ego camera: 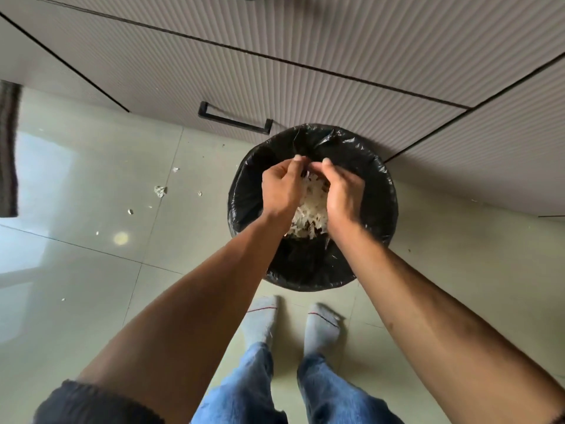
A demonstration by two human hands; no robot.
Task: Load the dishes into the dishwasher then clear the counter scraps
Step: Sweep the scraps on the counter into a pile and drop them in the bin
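Left hand (282, 186) and right hand (341, 192) cupped together, fingers curled around pale shredded food scraps (308, 206), held over round bin with black plastic liner (250, 191), scattered bits on floor tiles (160, 191)

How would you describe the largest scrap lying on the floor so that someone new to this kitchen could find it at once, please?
Start at the black-lined bin against the ribbed cabinets, then look left across the pale tiled floor. Among the small white bits scattered there, the largest scrap lies beside a tile joint. It is a crumpled, greyish-white piece, clearly bigger than the specks around it.
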